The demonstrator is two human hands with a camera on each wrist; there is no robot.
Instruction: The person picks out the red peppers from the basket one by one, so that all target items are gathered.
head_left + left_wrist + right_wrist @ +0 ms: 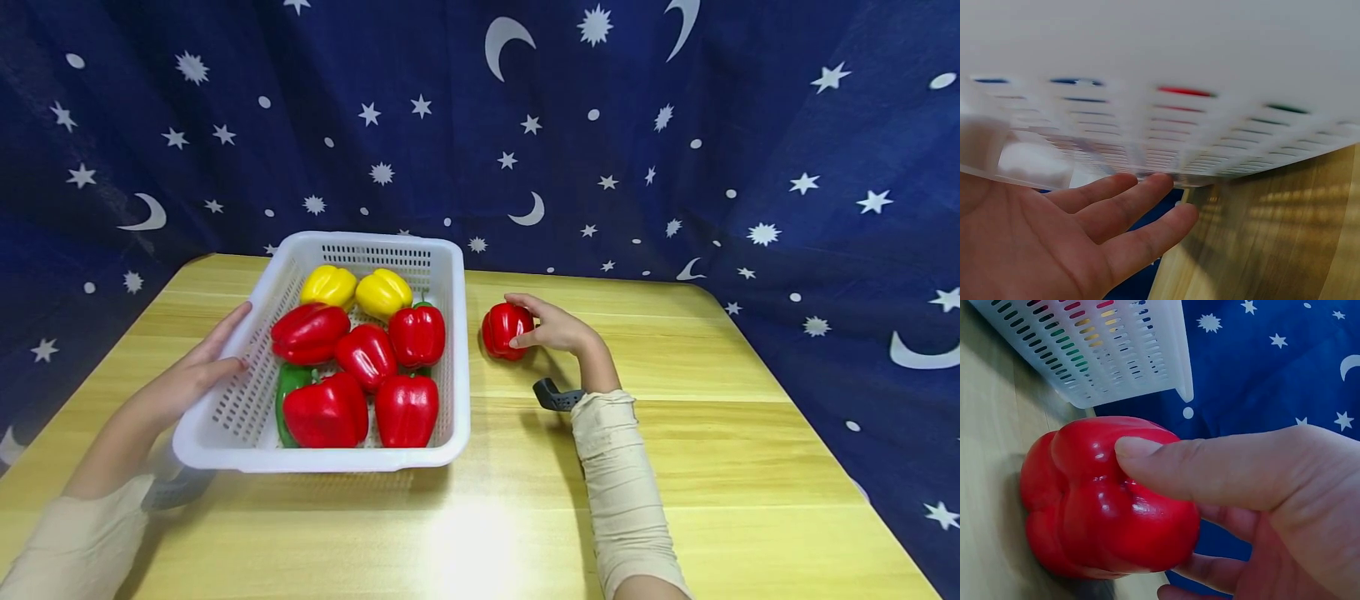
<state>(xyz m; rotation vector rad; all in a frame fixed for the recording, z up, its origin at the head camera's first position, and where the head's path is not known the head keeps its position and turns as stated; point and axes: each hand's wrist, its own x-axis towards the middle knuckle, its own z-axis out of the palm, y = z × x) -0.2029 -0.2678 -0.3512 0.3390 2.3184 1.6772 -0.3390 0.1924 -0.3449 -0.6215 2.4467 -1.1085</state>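
Observation:
A white plastic basket with slotted walls stands left of the middle of the table. My left hand holds its left rim, the thumb over the edge. In the left wrist view the other fingers reach along the outside, under the rim. Inside lie several red bell peppers, two yellow bell peppers and a partly covered green pepper. Right of the basket, my right hand grips another red bell pepper on the table. Its thumb presses one side; its fingers are partly hidden behind the pepper.
The wooden table stretches beneath everything. A dark blue curtain with white moons and stars hangs behind and beside it. A black wrist mount sticks out from the right wrist, low over the tabletop.

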